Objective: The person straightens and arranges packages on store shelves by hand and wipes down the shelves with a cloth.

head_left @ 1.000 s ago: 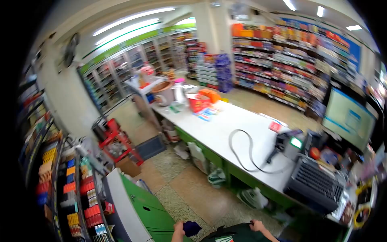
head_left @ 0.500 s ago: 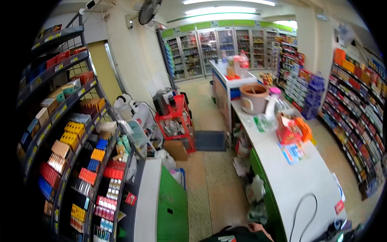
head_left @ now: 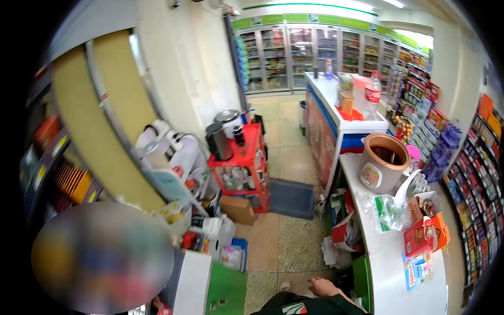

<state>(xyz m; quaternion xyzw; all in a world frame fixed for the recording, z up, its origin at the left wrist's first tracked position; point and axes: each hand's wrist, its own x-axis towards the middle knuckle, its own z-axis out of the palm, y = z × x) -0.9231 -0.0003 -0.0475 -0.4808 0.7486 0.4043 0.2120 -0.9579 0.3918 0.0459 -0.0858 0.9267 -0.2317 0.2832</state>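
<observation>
My right hand (head_left: 323,287) hangs low at the bottom centre, in front of my dark clothing, over the tiled aisle floor. Its fingers are loosely bent and I see nothing held in them. It is nearest to the green side (head_left: 361,281) of the white counter (head_left: 407,299), apart from it. My left hand is out of view. On the counter stand a brown-rimmed ceramic pot (head_left: 374,170), a plastic bag (head_left: 392,212), an open red box (head_left: 422,235) and a blue-and-white packet (head_left: 418,270).
On the left are a green cabinet (head_left: 227,289), shelves of goods and a red cart (head_left: 236,170) carrying a kettle (head_left: 219,142). A grey mat (head_left: 293,198) lies in the aisle beside a cardboard box (head_left: 237,209). Glass-door fridges (head_left: 302,52) line the back.
My view has moved forward along the aisle; the cart, mat and pot appear closer. My right hand shows more fully, and much of the left shelf has left the view or is blurred.
</observation>
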